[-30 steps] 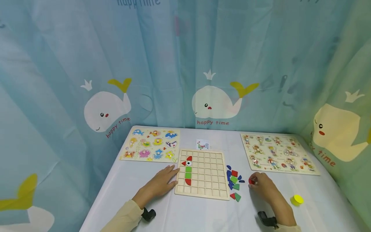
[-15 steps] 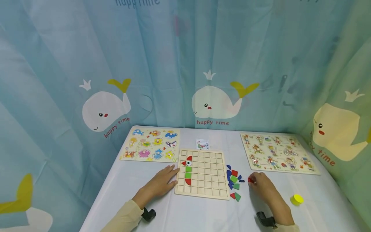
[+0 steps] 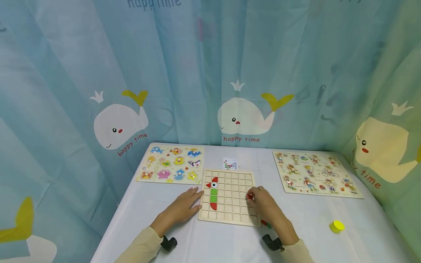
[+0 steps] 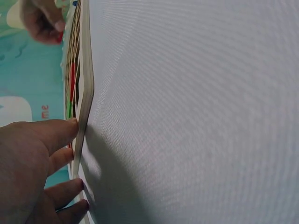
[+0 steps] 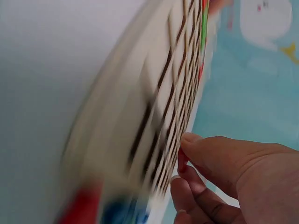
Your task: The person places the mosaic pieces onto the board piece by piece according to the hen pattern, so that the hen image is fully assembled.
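Note:
A wooden grid board [image 3: 235, 210] lies on the table. Down its left side run a red triangle [image 3: 208, 185], a round eye piece [image 3: 214, 185], green squares [image 3: 213, 198] and curved red pieces [image 3: 213, 206]. My left hand [image 3: 182, 206] rests against the board's left edge; in the left wrist view its fingers [image 4: 63, 133] touch the rim, extended. Over the board's right columns, my right hand [image 3: 268, 208] pinches a small red piece [image 5: 182, 161] between thumb and fingers; its full shape is hidden. Loose pieces [image 3: 265, 223] beside the board are mostly covered by this hand.
A small picture card [image 3: 229, 163] lies behind the board. A sea-animal puzzle [image 3: 169, 164] stands at back left, a puzzle with figures [image 3: 317, 173] at back right. A yellow cylinder [image 3: 337, 227] sits at the right. A whale-print curtain [image 3: 194, 120] hangs behind the table.
My right hand has moved left with the red piece, from right of the loose pieces to over the board's right side. My left hand has stayed in place.

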Motion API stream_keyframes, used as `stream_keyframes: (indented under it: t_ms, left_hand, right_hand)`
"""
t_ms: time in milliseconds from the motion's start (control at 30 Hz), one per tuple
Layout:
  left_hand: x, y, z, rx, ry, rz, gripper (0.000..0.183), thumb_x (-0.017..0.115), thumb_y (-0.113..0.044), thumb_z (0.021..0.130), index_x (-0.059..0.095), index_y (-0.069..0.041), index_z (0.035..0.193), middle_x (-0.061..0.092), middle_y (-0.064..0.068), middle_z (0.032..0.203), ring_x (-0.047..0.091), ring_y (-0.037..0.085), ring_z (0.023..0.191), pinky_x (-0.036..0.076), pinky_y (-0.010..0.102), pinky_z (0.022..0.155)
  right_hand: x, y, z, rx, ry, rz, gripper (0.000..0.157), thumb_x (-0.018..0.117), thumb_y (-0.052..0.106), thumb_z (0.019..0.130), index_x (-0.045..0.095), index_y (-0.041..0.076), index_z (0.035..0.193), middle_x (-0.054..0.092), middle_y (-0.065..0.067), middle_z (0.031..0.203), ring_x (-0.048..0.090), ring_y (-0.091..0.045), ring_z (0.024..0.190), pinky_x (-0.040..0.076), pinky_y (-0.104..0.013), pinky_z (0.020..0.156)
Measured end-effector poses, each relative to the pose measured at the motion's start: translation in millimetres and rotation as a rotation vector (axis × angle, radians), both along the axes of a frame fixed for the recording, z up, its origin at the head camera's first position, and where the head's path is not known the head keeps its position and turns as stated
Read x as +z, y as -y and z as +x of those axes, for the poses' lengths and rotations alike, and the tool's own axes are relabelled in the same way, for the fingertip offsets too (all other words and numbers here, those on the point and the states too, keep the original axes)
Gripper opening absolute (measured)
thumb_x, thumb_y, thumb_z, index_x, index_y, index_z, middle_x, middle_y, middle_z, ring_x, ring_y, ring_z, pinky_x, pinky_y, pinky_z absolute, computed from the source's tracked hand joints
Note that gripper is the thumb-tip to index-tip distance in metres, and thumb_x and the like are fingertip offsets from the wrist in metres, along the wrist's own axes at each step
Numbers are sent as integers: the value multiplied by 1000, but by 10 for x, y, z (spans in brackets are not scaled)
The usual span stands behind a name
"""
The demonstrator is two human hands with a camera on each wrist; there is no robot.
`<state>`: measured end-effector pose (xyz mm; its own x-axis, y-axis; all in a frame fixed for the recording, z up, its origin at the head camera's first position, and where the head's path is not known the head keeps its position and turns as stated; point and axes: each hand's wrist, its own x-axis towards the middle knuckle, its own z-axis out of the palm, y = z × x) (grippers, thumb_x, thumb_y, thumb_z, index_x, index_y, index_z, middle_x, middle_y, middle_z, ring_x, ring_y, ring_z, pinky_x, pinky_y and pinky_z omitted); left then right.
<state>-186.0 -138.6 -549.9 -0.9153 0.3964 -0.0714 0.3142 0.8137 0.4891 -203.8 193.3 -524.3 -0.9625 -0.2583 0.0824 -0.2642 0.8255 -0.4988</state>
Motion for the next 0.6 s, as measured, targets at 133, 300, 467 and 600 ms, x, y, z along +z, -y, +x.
stream_keyframes:
  t_ms: [133,300,467,600]
  left_hand:
    - [8,7,1,7,3,-2,58,61,-33,107,46,-17,161,36,13,170,29,38,159,30,60,127]
    - [-5,6,-3,-1,1,-4,58,61,-34,107,46,-18,161,36,12,171,29,37,159,30,59,127]
    - [-12,12,-6,-7,-9,-13,58,61,-34,107,46,-17,161,36,13,170,30,37,159,31,59,127]
    - [-12,10,-7,-7,-7,-12,59,62,-34,107,47,-16,161,37,13,170,31,37,159,31,59,127]
  right_hand:
    - [11,420,-16,78,6,-23,20,79,5,93,68,5,110,64,-5,101,59,-17,92,58,-38,81]
    - [-12,728,-42,154,-36,-34,20,80,2,92,64,8,104,65,-4,97,59,-17,90,57,-39,80]
    - [-70,794,-43,208,-85,-19,18,81,0,90,66,9,94,62,-1,92,56,-14,85,55,-33,76]
    - [-81,794,-31,235,-105,-14,15,81,1,90,69,9,92,62,0,90,54,-13,83,55,-31,74]
